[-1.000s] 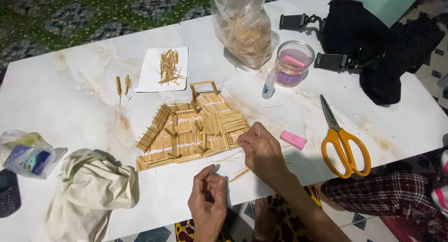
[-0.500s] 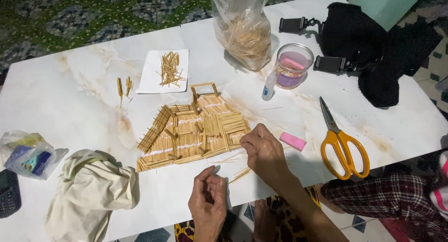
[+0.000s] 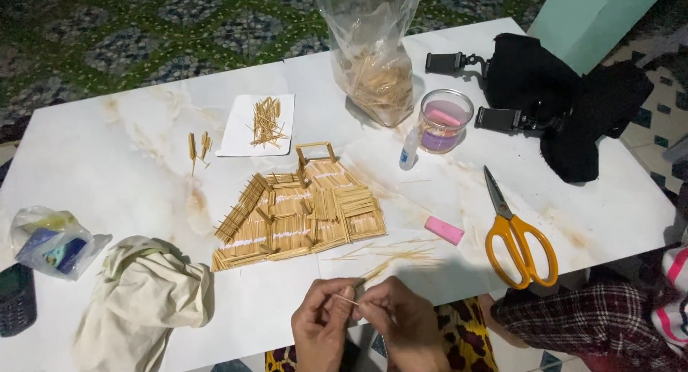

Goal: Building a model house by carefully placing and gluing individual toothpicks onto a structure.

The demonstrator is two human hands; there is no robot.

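Toothpick (image 3: pixel 348 299) pinched between both hands at table's (image 3: pixel 129 128) 6 o'clock edge; thin, partly blurred. Largest to smallest: white marbled table; black bag (image 3: pixel 566 99) with buckles at 2 o'clock; cream cloth (image 3: pixel 136 300) at 8 o'clock; clear plastic bag of sticks (image 3: pixel 376 64) at 12 o'clock; flat toothpick house panel (image 3: pixel 301 214) at centre; orange scissors (image 3: pixel 517 236) at 4 o'clock. Left hand (image 3: pixel 322 329) fingertips clamped on toothpick, right hand (image 3: pixel 405 325) gripping its other end, hands touching. Loose toothpicks (image 3: pixel 394 256) lie between hands and panel. Pink eraser (image 3: pixel 444 230) just right of panel. Glass cup (image 3: pixel 446 120) and small glue bottle (image 3: pixel 409 148) at 1 o'clock, side by side.
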